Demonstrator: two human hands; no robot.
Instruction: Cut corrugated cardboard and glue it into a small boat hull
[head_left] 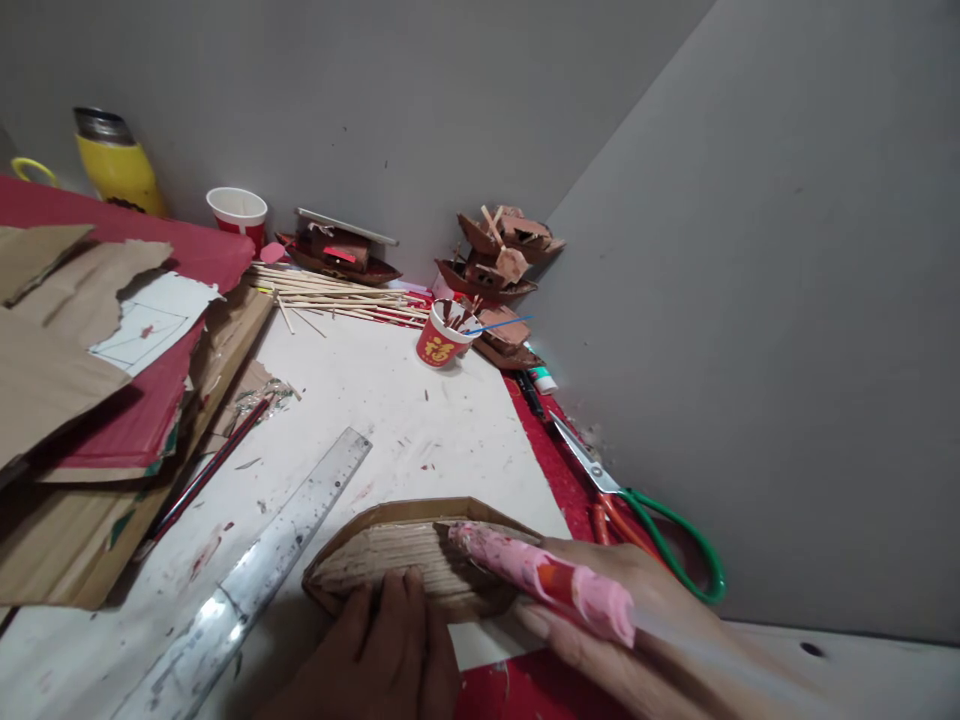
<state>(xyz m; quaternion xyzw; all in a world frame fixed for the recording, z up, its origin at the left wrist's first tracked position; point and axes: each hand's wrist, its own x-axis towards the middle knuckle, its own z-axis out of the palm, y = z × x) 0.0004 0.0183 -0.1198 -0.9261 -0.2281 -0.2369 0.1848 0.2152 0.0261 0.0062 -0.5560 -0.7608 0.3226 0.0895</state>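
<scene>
A small boat-shaped cardboard hull with low brown walls and a ridged inner floor lies at the near edge of the white sheet. My left hand presses bent fingers over its near wall. At the hull's right end, my right hand is closed round a pink-wrapped, pen-like tool. The tool's dark tip points left, over the hull's floor; whether it touches cannot be told. Part of my right hand lies behind the tool. A steel ruler slants across the sheet left of the hull.
Green-and-orange-handled scissors lie by the right wall. Finished brown model boats, a red paper cup holding sticks, and thin wooden sticks stand at the back. Cardboard pieces and a pencil are left. A yellow bottle stands behind.
</scene>
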